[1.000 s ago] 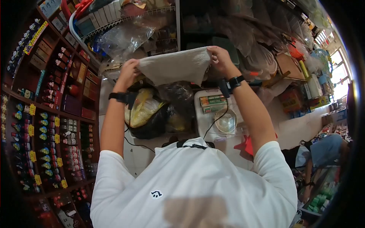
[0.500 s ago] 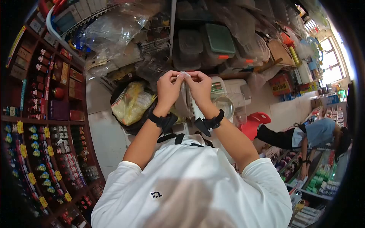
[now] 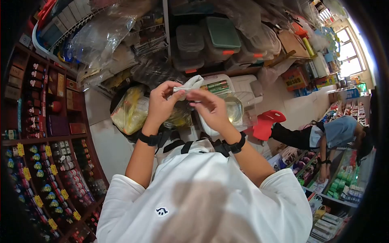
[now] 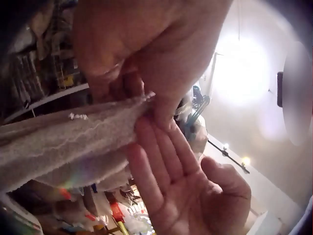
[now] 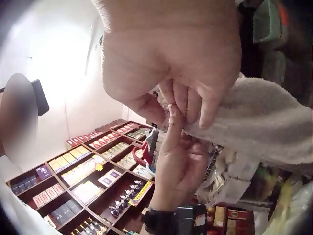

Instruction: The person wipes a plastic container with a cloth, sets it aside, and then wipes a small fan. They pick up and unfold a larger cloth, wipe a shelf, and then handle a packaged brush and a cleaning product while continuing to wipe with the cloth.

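A light grey towel (image 3: pixel 191 83), folded over, is held in front of the torso. My left hand (image 3: pixel 160 106) pinches its near end between thumb and fingers. Close beside it on the right, my right hand (image 3: pixel 211 108) has its fingers extended toward the towel. In the left wrist view the right palm (image 4: pixel 188 200) faces up, with fingertips right at the edge of the cloth (image 4: pixel 73 137). From the right wrist, the cloth (image 5: pixel 259 120) stretches off to the right past the right hand (image 5: pixel 171 58), and the left hand (image 5: pixel 178 166) appears below.
Below the hands, a yellow plastic bag (image 3: pixel 131 110) lies left of a white container lid (image 3: pixel 249 83) bearing green packs (image 3: pixel 214 87) and a clear round basket (image 3: pixel 233 109). Lidded bins (image 3: pixel 223 32) line the back. Shelves (image 3: pixel 60 135) stand left; a person (image 3: pixel 340 131) bends at the right.
The towel, spread wide between both hands, was brought together at its corners and folded. The right hand has since let go of it, while the left keeps its pinch and has shifted left.
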### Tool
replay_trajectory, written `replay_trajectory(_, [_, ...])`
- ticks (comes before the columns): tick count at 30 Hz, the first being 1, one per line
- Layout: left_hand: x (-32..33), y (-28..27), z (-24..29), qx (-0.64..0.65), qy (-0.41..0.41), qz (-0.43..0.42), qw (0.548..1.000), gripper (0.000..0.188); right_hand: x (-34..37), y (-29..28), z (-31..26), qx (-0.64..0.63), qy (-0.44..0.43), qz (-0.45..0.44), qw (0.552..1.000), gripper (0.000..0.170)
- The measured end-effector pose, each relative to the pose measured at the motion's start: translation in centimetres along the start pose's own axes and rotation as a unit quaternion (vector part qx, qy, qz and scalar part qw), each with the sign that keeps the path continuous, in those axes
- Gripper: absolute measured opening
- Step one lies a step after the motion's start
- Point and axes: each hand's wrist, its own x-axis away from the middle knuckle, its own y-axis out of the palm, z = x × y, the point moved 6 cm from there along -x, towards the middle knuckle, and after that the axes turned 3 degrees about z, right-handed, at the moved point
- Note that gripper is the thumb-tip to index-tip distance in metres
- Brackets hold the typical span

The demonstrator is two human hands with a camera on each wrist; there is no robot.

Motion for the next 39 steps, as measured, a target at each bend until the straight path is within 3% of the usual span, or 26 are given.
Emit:
replay_trajectory(1, [0.2, 0.4, 0.4, -0.020, 0.003, 0.008, 1.000, 0.016, 0.4, -1.9, -0.8, 0.105, 0.007, 0.077, 0.991, 0.049])
replay_trajectory(2, [0.5, 0.8, 0.9, -0.024, 0.002, 0.009, 1.000, 0.016, 0.5, -2.9, -1.2, 0.101, 0.006, 0.076, 0.992, 0.049])
replay_trajectory(4, [0.5, 1.8, 2.6, -0.090, 0.041, 0.000, 0.995, 0.015, 0.2, -5.0, -3.1, 0.288, -0.085, 0.122, 0.946, 0.042])
replay_trajectory(6, [0.4, 2.5, 3.9, -0.109, 0.057, 0.003, 0.992, 0.016, -0.2, -6.0, -3.2, 0.323, -0.112, 0.090, 0.936, 0.039])
replay_trajectory(8, [0.7, 3.1, 4.4, -0.127, 0.063, 0.002, 0.990, 0.017, -0.2, -5.3, -3.5, 0.369, -0.178, -0.026, 0.912, 0.037])
replay_trajectory(10, [0.8, 3.5, 4.8, -0.161, 0.077, -0.021, 0.984, 0.023, 0.0, -5.7, -3.4, 0.318, -0.179, -0.025, 0.931, 0.031])
replay_trajectory(12, [1.1, 3.4, 6.1, -0.214, 0.074, -0.019, 0.974, 0.019, -0.3, -6.2, -2.2, 0.301, -0.115, -0.108, 0.941, 0.026])
replay_trajectory(14, [1.4, 3.0, 6.1, -0.261, 0.066, -0.014, 0.963, 0.016, -0.4, -7.4, -4.3, 0.323, -0.147, -0.112, 0.928, 0.023])
replay_trajectory(16, [1.3, 1.7, 4.9, -0.141, 0.083, 0.002, 0.986, 0.018, 0.0, -9.4, -6.4, 0.236, -0.144, -0.060, 0.959, 0.021])
replay_trajectory(18, [1.6, 1.9, 4.0, -0.121, 0.072, -0.003, 0.990, 0.015, 0.4, -9.1, -9.3, 0.229, -0.161, -0.073, 0.957, 0.017])
replay_trajectory(20, [1.4, 2.7, 3.8, -0.114, 0.076, 0.019, 0.990, 0.015, 1.1, -9.1, -11.5, 0.285, -0.246, -0.006, 0.926, 0.018])
replay_trajectory(21, [1.3, 3.2, 3.8, -0.114, 0.076, 0.019, 0.990, 0.015, 1.0, -9.2, -11.5, 0.285, -0.246, -0.006, 0.926, 0.018])
replay_trajectory(23, [0.9, 3.9, 4.2, -0.100, 0.107, 0.052, 0.988, 0.015, 0.3, -10.7, -10.3, 0.177, -0.147, 0.035, 0.973, 0.030])
replay_trajectory(26, [0.4, 6.0, 4.3, -0.101, 0.133, 0.078, 0.983, 0.017, -0.5, -12.4, -9.4, 0.102, -0.092, 0.044, 0.990, 0.041])
replay_trajectory(28, [0.4, 6.8, 5.0, -0.119, 0.136, 0.090, 0.980, 0.016, -0.3, -13.3, -10.0, 0.051, -0.099, 0.072, 0.991, 0.045])
replay_trajectory(30, [0.5, 8.5, 6.7, -0.142, 0.226, 0.076, 0.961, 0.017, 0.0, -14.8, -10.8, 0.027, -0.046, 0.083, 0.995, 0.051])
replay_trajectory(31, [0.2, 9.6, 7.4, -0.140, 0.226, 0.075, 0.961, 0.017, 0.2, -15.4, -11.8, 0.020, -0.033, 0.092, 0.995, 0.060])
replay_trajectory(32, [0.0, 11.0, 8.8, -0.111, 0.248, 0.053, 0.961, 0.019, 0.3, -15.5, -13.1, 0.021, -0.034, 0.092, 0.995, 0.060])
replay_trajectory(34, [-0.9, 12.9, 11.4, -0.081, 0.277, 0.031, 0.957, 0.021, 0.3, -16.1, -17.0, -0.036, -0.166, 0.097, 0.981, 0.069])
replay_trajectory(36, [-2.6, 14.5, 13.1, -0.194, 0.249, 0.027, 0.948, 0.025, -0.3, -17.3, -16.4, -0.067, -0.193, 0.086, 0.975, 0.073])
replay_trajectory(38, [-4.8, 16.3, 13.1, -0.172, 0.235, 0.009, 0.956, 0.024, -0.5, -16.4, -12.0, -0.253, -0.131, -0.107, 0.953, 0.072])
replay_trajectory(39, [-6.2, 16.7, 11.3, -0.144, 0.167, -0.022, 0.975, 0.023, 0.2, -16.9, -6.7, -0.324, -0.065, -0.092, 0.939, 0.069])
